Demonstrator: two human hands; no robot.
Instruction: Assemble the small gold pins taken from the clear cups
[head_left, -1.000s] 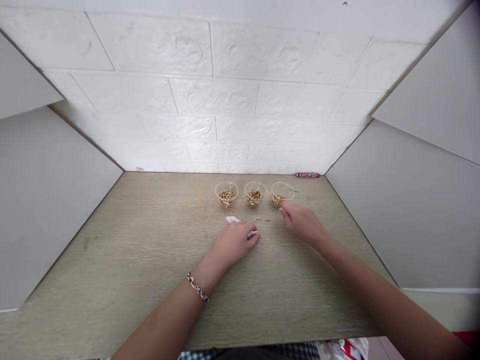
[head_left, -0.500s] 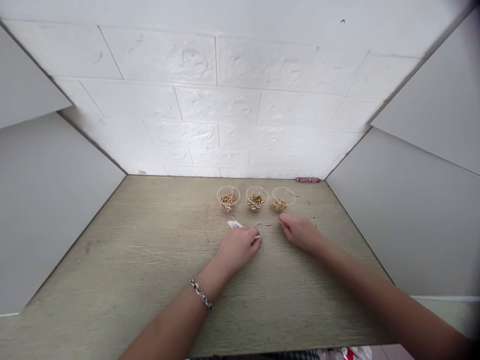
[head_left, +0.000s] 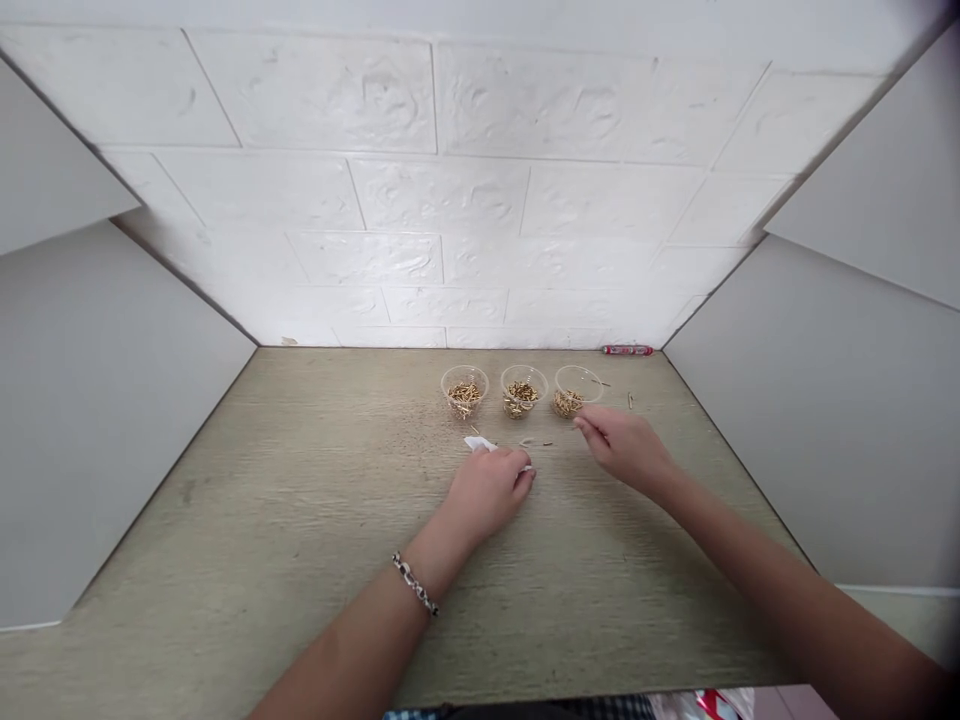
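Observation:
My left hand, a silver chain bracelet on its wrist, rests on the tabletop with its fingers closed on a crumpled white tissue. Just in front of the right-hand clear plastic cup, the fingers of my right hand are pinched together. What they hold, if anything, is too small to make out. That cup has small gold-coloured pins in it. Similar gold pieces fill the bottom of the middle cup and the left cup.
Several loose pins lie around the cups, one at the right. Dark specks are scattered left of the cups. A red marker-like tube lies against the white brick-patterned wall. Grey panels border the wooden tabletop.
My right hand has shifted slightly right and away from me, still pinched, beside the right cup. The left hand keeps its place on the tissue. The whole view has moved a little.

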